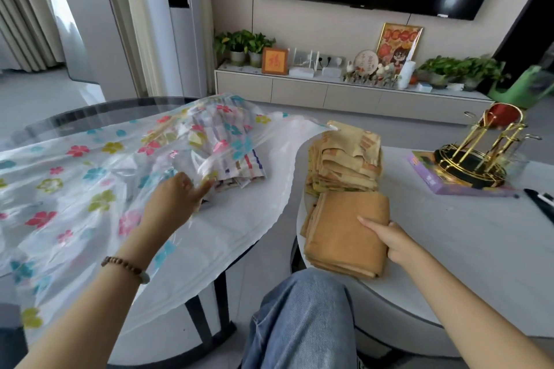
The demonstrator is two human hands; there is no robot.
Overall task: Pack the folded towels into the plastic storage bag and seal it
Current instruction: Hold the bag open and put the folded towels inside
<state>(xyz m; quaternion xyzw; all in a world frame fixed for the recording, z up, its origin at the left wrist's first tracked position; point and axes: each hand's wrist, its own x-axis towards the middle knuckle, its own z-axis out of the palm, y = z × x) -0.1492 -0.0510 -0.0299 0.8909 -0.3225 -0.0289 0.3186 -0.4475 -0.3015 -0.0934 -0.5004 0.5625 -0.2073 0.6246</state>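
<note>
A clear plastic storage bag point(75, 189) printed with coloured flowers lies spread over the round glass table point(99, 111) on the left. A striped folded towel point(233, 153) lies inside it near the mouth. My left hand point(177, 204) pinches the bag's upper film at the opening, lifting it. On the white table point(449, 234) to the right sits a stack of yellow patterned folded towels point(344, 159). In front of that stack lies an orange folded towel point(344, 231), and my right hand point(392, 240) grips its right edge, thumb on top.
A gold-wire rack point(485, 153) stands on a purple box point(443, 180) at the right of the white table, with a black pen-like object point(539, 201) near the edge. My knee in jeans point(299, 317) sits between the two tables. A TV cabinet with plants runs along the back wall.
</note>
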